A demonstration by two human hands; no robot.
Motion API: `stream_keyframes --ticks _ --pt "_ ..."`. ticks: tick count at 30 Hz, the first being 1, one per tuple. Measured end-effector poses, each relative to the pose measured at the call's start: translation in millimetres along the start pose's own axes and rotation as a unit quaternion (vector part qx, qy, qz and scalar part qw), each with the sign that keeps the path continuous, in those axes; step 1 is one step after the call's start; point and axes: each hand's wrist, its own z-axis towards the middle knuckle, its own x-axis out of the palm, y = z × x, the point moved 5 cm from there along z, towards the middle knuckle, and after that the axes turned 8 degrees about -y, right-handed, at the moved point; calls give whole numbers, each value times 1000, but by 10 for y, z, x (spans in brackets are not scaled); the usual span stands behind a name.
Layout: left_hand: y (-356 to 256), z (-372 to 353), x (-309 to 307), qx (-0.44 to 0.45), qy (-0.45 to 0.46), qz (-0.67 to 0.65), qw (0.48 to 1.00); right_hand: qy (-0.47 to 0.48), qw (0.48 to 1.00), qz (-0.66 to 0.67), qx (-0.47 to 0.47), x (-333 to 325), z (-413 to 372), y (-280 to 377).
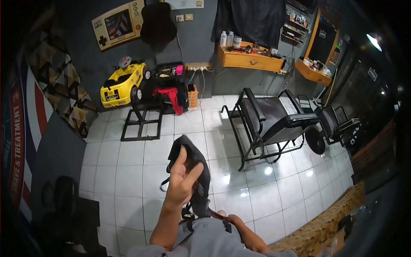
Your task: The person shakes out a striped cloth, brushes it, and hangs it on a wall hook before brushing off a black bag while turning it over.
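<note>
A black fabric bag (200,154) with dangling straps reaches forward from my waist over the tiles. My left hand (182,180) grips it near its far part, with one finger pointing forward and the thumb angled to the right; the remaining fingers are largely hidden. Low in the view, my right hand (232,219) is closed beside my waist, at the end of a thin brownish strip (217,215) by the near end of the bag. I cannot tell exactly what it holds.
A black metal-framed chair (267,118) stands ahead on the right. A black floor frame (141,124) lies ahead on the left, near a yellow toy car (124,83). A wooden drawer shelf (252,60) holds bottles. A woven-pattern surface (317,218) borders the right.
</note>
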Motion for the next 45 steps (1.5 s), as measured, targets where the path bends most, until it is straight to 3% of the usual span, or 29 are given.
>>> stream_keyframes --ticks 2,4,5,7,10,13,14,17,18,20,23,25,28,31,32,34,37,41,43,45 --pt "-29 -60 -12 -35 38 -15 999 -23 999 11 19 -74 -73 86" --pt "40 -80 -20 -47 27 13 998 -68 978 187 69 -270 51 164" --pt "80 -107 -42 -54 18 26 998 -87 954 272 93 -403 122 256" --pt "164 -132 -153 -40 16 65 997 -47 845 528 74 -1222 -73 1144" --pt "193 -134 -192 -16 6 96 995 -11 785 619 -37 -1991 -408 1880" --pt "179 -110 -208 11 7 148 989 -15 837 524 -156 -2296 -555 2267" --pt "217 -97 -266 24 -20 178 984 19 833 536 -137 -2174 -501 2245" --pt "143 -1 -178 30 -16 136 990 -77 850 512 -98 -1850 -349 2019" --pt "87 -15 -125 26 -30 99 994 -66 854 514 -43 -1591 -230 1751" --pt "22 -24 -32 41 -26 68 996 -130 939 317 -28 -1129 -1 1208" --pt "96 14 -24 37 -16 32 999 -166 980 84 75 -536 31 579" --pt "149 22 -23 22 -35 6 999 23 993 -47 109 -20 56 13" --pt "105 -49 63 -22 -25 -34 999 105 987 -53 111 667 -52 -685" --pt "124 -99 33 -34 -12 -30 999 -10 1000 -19 0 143 -34 -156" --pt "192 -90 -18 -32 -2 -16 999 -40 983 117 136 -82 3 -76" --pt "265 -92 -55 -28 -7 6 1000 -71 900 408 138 -683 -53 560" --pt "250 -112 -57 5 -33 38 999 -52 783 615 74 -1665 -354 1551" --pt "170 -117 4 83 -72 78 991 -122 835 533 -61 -2146 -547 2066" --pt "104 -96 59 116 -114 23 986 -160 869 463 -73 -2022 -448 1973" --pt "14 -58 122 108 -80 6 991 -85 906 415 -4 -1705 -243 1734"
